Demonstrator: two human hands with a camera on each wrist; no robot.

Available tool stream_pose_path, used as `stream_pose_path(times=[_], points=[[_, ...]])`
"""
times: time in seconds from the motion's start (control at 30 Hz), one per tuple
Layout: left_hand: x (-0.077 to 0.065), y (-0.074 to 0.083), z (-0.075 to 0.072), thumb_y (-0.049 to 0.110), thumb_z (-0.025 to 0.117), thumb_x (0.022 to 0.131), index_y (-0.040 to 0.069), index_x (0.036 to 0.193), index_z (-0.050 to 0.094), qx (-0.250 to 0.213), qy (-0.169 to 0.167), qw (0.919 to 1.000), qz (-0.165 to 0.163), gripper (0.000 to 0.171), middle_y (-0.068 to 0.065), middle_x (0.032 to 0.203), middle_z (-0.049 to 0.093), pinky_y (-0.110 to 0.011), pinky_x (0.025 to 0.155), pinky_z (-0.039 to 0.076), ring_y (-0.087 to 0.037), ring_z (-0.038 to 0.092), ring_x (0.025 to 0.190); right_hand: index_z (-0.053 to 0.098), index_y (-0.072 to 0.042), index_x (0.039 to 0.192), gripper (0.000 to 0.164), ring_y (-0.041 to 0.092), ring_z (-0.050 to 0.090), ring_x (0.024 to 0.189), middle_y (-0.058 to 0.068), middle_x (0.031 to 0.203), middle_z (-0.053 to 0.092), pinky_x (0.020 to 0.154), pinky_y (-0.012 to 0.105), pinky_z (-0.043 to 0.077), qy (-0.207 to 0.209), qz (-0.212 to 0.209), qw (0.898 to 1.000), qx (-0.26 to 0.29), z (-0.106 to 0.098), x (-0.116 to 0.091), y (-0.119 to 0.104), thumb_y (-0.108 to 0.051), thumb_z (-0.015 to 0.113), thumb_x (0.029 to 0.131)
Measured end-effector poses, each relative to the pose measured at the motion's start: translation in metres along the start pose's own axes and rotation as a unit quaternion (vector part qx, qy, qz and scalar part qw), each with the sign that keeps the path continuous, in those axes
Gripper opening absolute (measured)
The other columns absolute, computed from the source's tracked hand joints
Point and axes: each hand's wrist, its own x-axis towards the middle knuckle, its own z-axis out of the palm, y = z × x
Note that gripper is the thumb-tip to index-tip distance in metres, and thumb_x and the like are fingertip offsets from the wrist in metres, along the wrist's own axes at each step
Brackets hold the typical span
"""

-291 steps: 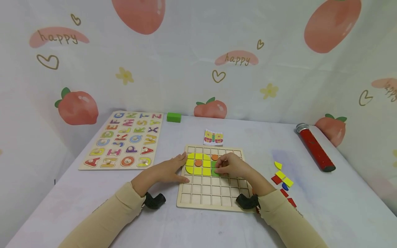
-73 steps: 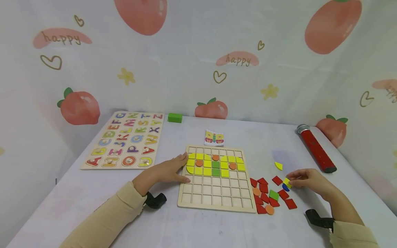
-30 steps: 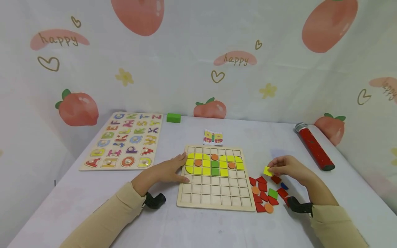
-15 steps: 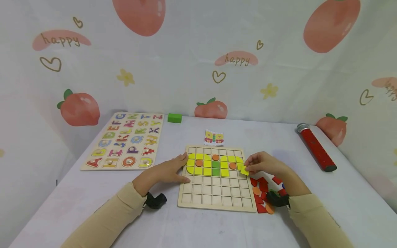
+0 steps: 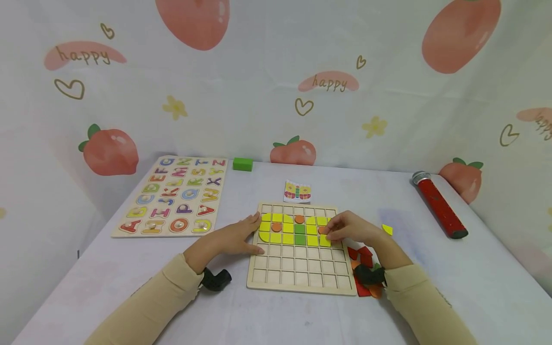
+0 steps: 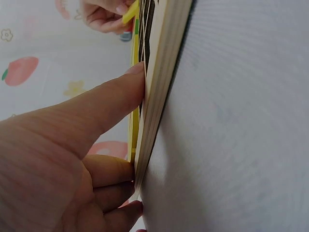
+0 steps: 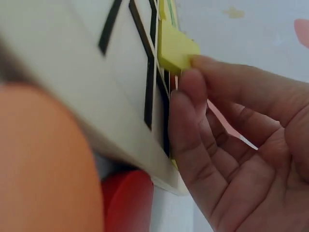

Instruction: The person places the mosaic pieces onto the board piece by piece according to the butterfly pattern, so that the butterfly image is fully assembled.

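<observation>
Backdrop [image 5: 258, 86], upper frame: strawberry print, "happy" legible three times. Surface [image 5: 267, 316] fills the lower half. Alphabet puzzle board [image 5: 172, 194], centre left: letters A to Z readable. Wooden grid board [image 5: 297, 268], centre. Red tube [image 5: 437, 206], right. Pattern card [image 5: 297, 191] just behind the grid board.

Left hand [image 5: 233, 237]: fingers straight, pressed against the grid board's left edge; left wrist view shows thumb on the rim. Right hand [image 5: 349, 227] pinches a yellow square tile [image 7: 176, 48] at the board's right side; the pinch is clear only in the right wrist view. Loose red tiles [image 5: 364, 256] beside the board.
</observation>
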Motion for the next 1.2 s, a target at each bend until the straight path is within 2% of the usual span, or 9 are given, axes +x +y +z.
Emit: stream_pose_path(times=[0.2, 0.47, 0.77, 0.9, 1.0, 1.2], points=[[0.001, -0.001, 0.0, 0.051, 0.065, 0.081, 0.011, 0.15, 0.014, 0.002, 0.001, 1.0, 0.002, 0.095, -0.003, 0.158, 0.007, -0.043, 0.118, 0.018, -0.023, 0.01, 0.146, 0.068, 0.002, 0.089, 0.015, 0.013, 0.053, 0.07, 0.0, 0.076, 0.064, 0.067, 0.024, 0.048, 0.026, -0.004, 0.999, -0.036, 0.005, 0.002, -0.001, -0.012, 0.069, 0.083], [0.0, -0.001, -0.001, 0.052, 0.065, 0.081, 0.01, 0.15, 0.014, 0.002, -0.001, 1.0, 0.004, 0.095, -0.004, 0.158, 0.007, -0.043, 0.118, 0.017, -0.023, 0.01, 0.146, 0.069, 0.0, 0.088, 0.012, 0.014, 0.052, 0.072, 0.001, 0.077, 0.065, 0.069, 0.026, 0.047, 0.028, -0.009, 0.997, -0.068, 0.007, 0.003, -0.003, -0.01, 0.069, 0.082], [0.0, -0.001, -0.001, 0.051, 0.066, 0.081, 0.01, 0.15, 0.015, 0.0, 0.001, 1.0, 0.007, 0.095, -0.004, 0.158, 0.007, -0.043, 0.118, 0.018, -0.024, 0.01, 0.146, 0.069, -0.002, 0.089, 0.013, 0.014, 0.052, 0.074, 0.002, 0.08, 0.065, 0.069, 0.025, 0.046, 0.034, -0.001, 0.996, -0.079, 0.007, 0.0, -0.006, -0.012, 0.07, 0.082], [0.001, -0.001, 0.0, 0.051, 0.066, 0.08, 0.01, 0.15, 0.015, -0.002, 0.001, 1.0, 0.008, 0.095, -0.004, 0.158, 0.007, -0.043, 0.118, 0.017, -0.024, 0.01, 0.146, 0.071, -0.003, 0.095, 0.018, 0.015, 0.055, 0.078, 0.005, 0.088, 0.068, 0.07, 0.026, 0.048, 0.047, 0.012, 0.996, -0.072, -0.002, -0.007, -0.006, -0.016, 0.07, 0.083], [0.0, -0.001, 0.0, 0.051, 0.066, 0.08, 0.01, 0.15, 0.015, -0.003, 0.001, 1.0, 0.007, 0.095, -0.004, 0.158, 0.008, -0.043, 0.118, 0.017, -0.024, 0.01, 0.146, 0.07, -0.002, 0.1, 0.022, 0.015, 0.057, 0.079, 0.01, 0.097, 0.068, 0.072, 0.027, 0.049, 0.079, 0.033, 0.994, -0.065, -0.016, -0.015, -0.001, -0.017, 0.068, 0.084], [0.0, 0.0, 0.0, 0.052, 0.066, 0.08, 0.011, 0.15, 0.014, -0.004, 0.001, 1.0, 0.004, 0.096, -0.004, 0.158, 0.008, -0.043, 0.118, 0.017, -0.023, 0.01, 0.146, 0.067, -0.002, 0.11, 0.034, 0.017, 0.06, 0.085, 0.017, 0.11, 0.064, 0.077, 0.03, 0.051, 0.145, 0.104, 0.982, -0.068, -0.047, -0.031, 0.026, -0.026, 0.065, 0.087]])
